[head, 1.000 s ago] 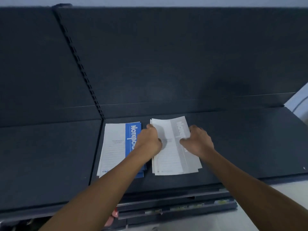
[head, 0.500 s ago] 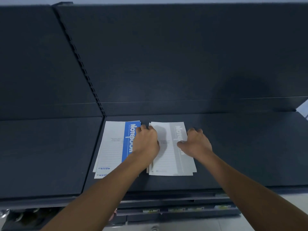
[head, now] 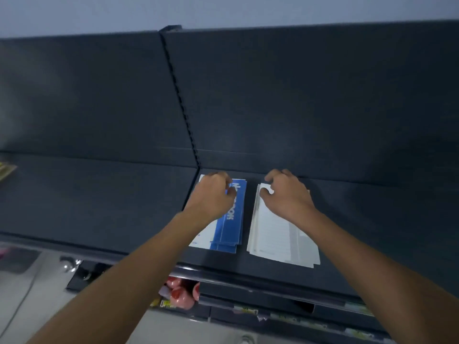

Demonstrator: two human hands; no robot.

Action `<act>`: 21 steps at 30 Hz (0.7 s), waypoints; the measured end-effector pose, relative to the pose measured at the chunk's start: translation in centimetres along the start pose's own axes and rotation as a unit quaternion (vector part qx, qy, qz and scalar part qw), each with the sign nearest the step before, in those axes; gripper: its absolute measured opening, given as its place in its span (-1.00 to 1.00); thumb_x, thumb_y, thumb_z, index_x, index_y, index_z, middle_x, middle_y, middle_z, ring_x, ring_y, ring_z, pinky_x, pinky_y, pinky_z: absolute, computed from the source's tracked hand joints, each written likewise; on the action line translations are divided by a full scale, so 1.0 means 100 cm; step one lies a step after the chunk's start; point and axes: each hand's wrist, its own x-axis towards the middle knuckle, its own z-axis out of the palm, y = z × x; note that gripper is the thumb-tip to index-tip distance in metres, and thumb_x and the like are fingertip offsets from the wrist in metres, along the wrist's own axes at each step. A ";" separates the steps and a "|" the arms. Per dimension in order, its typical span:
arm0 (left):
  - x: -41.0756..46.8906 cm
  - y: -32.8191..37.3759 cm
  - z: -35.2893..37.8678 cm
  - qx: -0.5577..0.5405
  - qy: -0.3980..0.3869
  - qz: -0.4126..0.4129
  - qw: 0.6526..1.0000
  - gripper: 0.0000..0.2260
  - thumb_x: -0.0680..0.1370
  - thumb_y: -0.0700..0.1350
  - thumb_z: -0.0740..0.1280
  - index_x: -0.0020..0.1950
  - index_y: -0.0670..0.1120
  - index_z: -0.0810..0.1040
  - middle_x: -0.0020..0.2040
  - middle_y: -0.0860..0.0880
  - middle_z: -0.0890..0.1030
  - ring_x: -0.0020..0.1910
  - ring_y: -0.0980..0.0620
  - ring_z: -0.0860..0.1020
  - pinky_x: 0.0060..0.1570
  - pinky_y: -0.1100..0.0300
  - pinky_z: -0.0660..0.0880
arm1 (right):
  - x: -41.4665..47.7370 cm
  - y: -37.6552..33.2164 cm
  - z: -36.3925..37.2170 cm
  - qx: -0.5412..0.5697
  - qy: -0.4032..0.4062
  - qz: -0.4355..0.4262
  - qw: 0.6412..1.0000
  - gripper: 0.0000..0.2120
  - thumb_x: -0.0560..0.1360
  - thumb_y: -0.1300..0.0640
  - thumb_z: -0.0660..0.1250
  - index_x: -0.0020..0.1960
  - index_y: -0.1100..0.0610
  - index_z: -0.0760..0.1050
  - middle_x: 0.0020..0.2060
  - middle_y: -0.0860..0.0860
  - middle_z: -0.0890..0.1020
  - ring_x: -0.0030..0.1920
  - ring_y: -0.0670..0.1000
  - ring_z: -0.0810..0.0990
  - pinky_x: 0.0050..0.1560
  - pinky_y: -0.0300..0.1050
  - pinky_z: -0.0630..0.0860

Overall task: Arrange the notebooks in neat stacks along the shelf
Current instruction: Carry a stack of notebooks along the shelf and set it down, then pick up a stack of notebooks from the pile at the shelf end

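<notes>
Two far ends gripped: blue stack [head: 234,220] by left hand [head: 211,194], white stack [head: 273,235] by right hand [head: 288,194]. Risk: fanning under uneven tug.

Left stack [head: 230,232] just beside right stack [head: 273,240] on shelf [head: 372,219]

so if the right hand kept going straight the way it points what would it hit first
Most likely the shelf's dark back panel. The right hand points away from the person, fingers curled over the far end of the grey notebook stack, and nothing else shows between; depth is hard to judge.
</notes>
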 end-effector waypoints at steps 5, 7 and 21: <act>-0.031 -0.056 -0.054 -0.022 0.061 -0.058 0.996 -0.82 0.56 -0.06 0.31 0.10 -0.06 0.61 -0.05 -0.01 0.68 -0.06 -0.05 0.63 -0.01 0.04 0.60 | 0.013 -0.077 0.027 0.000 -0.039 -0.093 0.995 -0.70 0.56 0.00 0.33 0.26 0.04 0.52 0.18 0.04 0.53 0.08 0.12 0.60 0.04 0.01 0.56; -0.047 -0.084 -0.077 -0.015 0.077 -0.082 0.994 -0.82 0.56 -0.07 0.31 0.11 -0.08 0.60 -0.02 -0.06 0.67 -0.01 -0.10 0.62 0.01 0.00 0.59 | 0.013 -0.114 0.045 0.003 -0.065 -0.137 0.988 -0.71 0.56 -0.01 0.32 0.25 0.04 0.52 0.17 0.03 0.53 0.10 0.12 0.59 0.06 0.04 0.57; -0.171 -0.331 -0.232 0.024 0.176 -0.235 0.956 -0.76 0.52 -0.01 0.27 0.14 -0.02 0.59 -0.10 0.08 0.64 -0.06 0.01 0.61 -0.02 0.04 0.58 | -0.019 -0.412 0.188 -0.001 -0.160 -0.354 0.921 -0.78 0.55 -0.08 0.28 0.16 -0.04 0.48 0.08 -0.06 0.50 0.03 0.06 0.56 0.02 0.02 0.55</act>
